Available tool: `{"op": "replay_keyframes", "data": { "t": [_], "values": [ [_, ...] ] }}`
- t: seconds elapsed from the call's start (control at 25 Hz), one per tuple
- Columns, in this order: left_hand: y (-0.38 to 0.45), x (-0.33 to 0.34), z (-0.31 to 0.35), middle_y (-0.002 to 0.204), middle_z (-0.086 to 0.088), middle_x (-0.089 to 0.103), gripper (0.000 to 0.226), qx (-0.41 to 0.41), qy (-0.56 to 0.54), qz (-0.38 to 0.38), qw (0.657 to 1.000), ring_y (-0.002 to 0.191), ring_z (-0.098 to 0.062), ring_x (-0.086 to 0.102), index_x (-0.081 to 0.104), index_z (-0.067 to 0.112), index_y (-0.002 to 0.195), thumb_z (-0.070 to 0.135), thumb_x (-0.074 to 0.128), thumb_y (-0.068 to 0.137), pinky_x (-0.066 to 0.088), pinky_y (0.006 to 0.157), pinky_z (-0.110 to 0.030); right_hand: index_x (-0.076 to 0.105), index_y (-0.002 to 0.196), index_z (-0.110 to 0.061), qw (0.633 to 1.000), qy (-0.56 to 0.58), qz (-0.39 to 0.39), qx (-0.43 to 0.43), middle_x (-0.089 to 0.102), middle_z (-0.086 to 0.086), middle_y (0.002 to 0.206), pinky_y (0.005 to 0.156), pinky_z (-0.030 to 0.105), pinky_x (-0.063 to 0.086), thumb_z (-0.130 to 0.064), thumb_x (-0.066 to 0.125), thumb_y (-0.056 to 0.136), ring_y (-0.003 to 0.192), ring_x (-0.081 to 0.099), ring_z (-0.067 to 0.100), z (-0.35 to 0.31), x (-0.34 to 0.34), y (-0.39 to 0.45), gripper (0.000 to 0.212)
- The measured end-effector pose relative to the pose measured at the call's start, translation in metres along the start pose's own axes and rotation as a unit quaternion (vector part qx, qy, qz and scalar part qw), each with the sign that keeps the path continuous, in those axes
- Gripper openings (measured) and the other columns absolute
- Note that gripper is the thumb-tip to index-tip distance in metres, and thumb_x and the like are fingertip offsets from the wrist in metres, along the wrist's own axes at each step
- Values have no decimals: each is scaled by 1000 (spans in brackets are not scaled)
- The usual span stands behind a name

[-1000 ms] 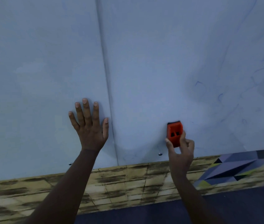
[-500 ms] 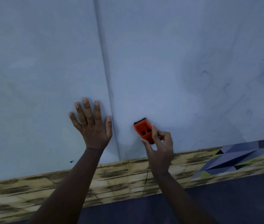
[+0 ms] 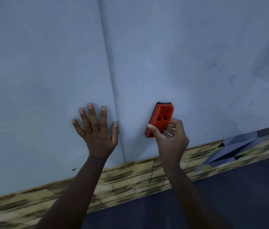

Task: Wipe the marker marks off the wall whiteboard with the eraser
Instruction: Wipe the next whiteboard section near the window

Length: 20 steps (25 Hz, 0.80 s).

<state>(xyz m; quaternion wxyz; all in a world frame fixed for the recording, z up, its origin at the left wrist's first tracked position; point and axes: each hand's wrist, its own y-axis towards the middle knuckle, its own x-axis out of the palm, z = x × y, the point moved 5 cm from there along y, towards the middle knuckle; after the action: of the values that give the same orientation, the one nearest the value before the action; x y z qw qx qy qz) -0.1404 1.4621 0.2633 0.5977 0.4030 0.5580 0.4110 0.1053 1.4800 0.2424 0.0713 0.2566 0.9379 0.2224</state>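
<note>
- Just below the right hand (image 3: pixel 171 139), the whiteboard (image 3: pixel 163 55) ends at its lower edge, met by a yellow-brown brick-patterned strip (image 3: pixel 130 177); little board is left under the hand.
- Above that hand and off to its right, the board runs on wide and bare of objects, with faint blue marker marks (image 3: pixel 213 66) up and to the right, well apart from it.
- To its left, a vertical seam (image 3: pixel 112 80) divides the board, between the two hands.
- The left hand (image 3: pixel 97 134) lies flat on the board, fingers spread and straight, thumb touching the seam.
- The right hand grips the orange eraser (image 3: pixel 161 119), thumb on its left side and fingers curled round its right.
- The eraser sticks up past the fingertips, tilted slightly right, with its dark pad against the board.
</note>
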Motion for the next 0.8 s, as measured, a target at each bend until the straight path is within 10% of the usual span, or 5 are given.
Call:
{"op": "replay_keyframes", "data": {
  "t": [0.2,0.48,0.68,0.8],
  "values": [
    [-3,3,-1,178,-8,-11,83,12,-6,0,1000,165,-31,-10,10,19,171,46,53,105,-7,131,-57,55,100,-42,988,-56,-87,117,70,-17,93,74,33,63,-43,95,65,86,70,-1,47,26,-75,54],
    [-11,6,-5,178,-14,-7,85,53,12,-4,999,165,-35,-7,13,18,171,50,56,104,-6,131,-59,49,97,-29,958,-99,-162,213,61,-9,85,60,10,42,-33,91,72,77,60,13,127,52,-152,49],
    [-15,7,-5,178,-16,-5,81,70,18,-2,997,165,-37,-5,14,17,171,48,51,107,-4,131,-61,59,102,-22,968,-46,-87,231,69,-5,90,76,39,59,-29,93,73,87,69,15,104,38,-127,44],
    [-16,8,-5,178,-16,-4,80,64,11,3,998,165,-36,-4,14,17,171,48,51,107,-4,131,-60,64,108,-24,978,44,19,204,69,-7,92,71,28,60,-32,90,76,86,70,13,62,23,-78,42]
  ]
}}
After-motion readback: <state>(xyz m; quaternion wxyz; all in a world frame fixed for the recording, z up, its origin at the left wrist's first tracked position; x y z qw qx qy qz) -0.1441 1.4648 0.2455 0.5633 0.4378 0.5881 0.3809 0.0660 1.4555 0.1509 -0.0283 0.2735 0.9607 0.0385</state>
